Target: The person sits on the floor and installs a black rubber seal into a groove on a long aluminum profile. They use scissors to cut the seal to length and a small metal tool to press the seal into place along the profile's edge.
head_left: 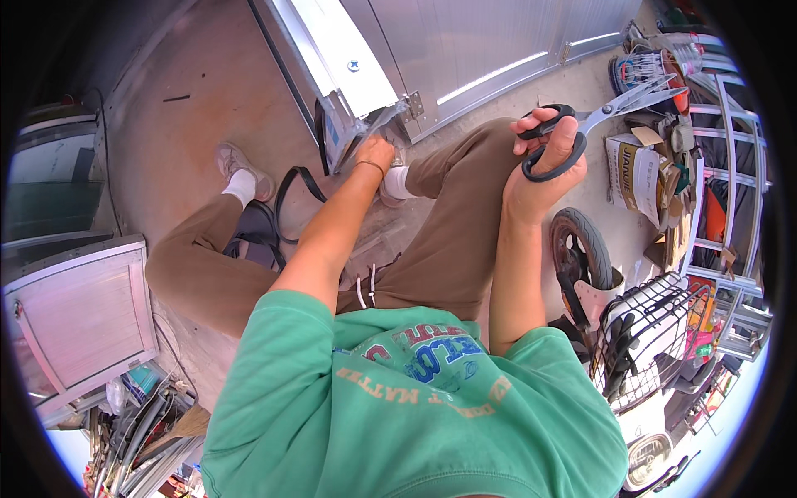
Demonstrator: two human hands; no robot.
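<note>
My right hand (544, 170) is raised over my knee and closed round a pair of scissors (635, 98), with thumb and fingers through the black handle loops. The metal blades point away to the right, slightly apart and touching nothing. Lower and further left, my left hand (375, 153) is closed at the near end of a long white metal profile (340, 66). Crumpled clear plastic film (365, 126) sticks out there, and my fingers grip its edge. Part of the film and the fingertips are hidden behind the hand.
A silvery panel with a hinge (414, 104) stands beyond the profile. To the right are a cardboard box (633, 176), metal racks (730, 174), a small wheel (581, 249) and a wire basket (635, 340). A black strap (282, 203) loops near my left foot. At left leans a framed panel (91, 319).
</note>
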